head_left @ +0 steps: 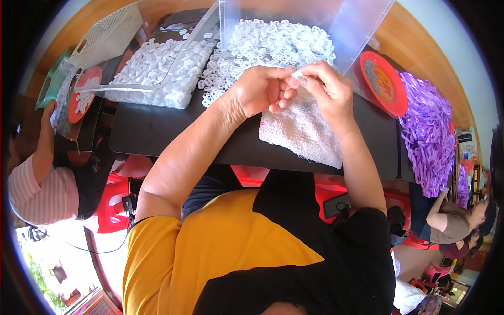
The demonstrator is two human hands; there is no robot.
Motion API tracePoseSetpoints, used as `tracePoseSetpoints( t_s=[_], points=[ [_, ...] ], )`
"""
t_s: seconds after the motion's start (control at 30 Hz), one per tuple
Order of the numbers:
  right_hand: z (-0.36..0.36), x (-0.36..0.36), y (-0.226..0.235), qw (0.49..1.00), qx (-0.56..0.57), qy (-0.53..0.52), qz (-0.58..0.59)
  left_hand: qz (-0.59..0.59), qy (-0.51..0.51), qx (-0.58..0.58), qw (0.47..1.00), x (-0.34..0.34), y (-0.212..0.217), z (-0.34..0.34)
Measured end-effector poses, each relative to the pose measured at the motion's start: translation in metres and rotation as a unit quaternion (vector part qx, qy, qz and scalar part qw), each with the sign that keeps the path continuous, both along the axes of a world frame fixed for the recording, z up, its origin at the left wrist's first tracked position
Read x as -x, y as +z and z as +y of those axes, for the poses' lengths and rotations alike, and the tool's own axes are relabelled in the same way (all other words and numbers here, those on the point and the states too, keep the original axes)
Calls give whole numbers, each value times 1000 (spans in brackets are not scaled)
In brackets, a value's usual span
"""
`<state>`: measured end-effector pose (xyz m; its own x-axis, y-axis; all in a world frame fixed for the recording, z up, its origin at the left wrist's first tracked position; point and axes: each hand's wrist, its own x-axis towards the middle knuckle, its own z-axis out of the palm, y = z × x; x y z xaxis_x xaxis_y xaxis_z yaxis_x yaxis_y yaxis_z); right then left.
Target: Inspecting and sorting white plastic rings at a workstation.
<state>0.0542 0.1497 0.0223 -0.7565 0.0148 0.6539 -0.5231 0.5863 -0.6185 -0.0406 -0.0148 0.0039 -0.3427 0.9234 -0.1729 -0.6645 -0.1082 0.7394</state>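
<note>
In front of me, above the table's near side, my two hands meet fingertip to fingertip. My right hand (332, 94) pinches a small white plastic piece (297, 74) between thumb and forefinger. Thumb and curled fingers of my left hand (266, 90) close at the same spot; what they grip is mostly hidden. Under the hands lies a pale pink terry towel (299, 134). Just beyond them, loose white oval plastic pieces with holes (278, 42) spread in a big heap, partly inside a clear plastic bin (362, 26).
A clear bin (131, 88) of white pieces stands to the left. At right sit a red dish (401, 105) of small metallic bits and a pile of purple straps (428, 136). Co-workers sit at both sides, one in a striped shirt (47, 194). A black table (142, 128) carries everything.
</note>
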Motion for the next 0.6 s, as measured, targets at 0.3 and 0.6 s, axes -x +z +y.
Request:
tracePoseSetpoints(
  t_s=[0.3, 0.6],
  points=[
    [0, -4, 11, 995, -54, 55, 62, -42, -48, -35, 997, 4, 0, -1],
    [0, -3, 15, 968, -173, 19, 183, -74, -82, -73, 991, -2, 7, 0]
  ],
)
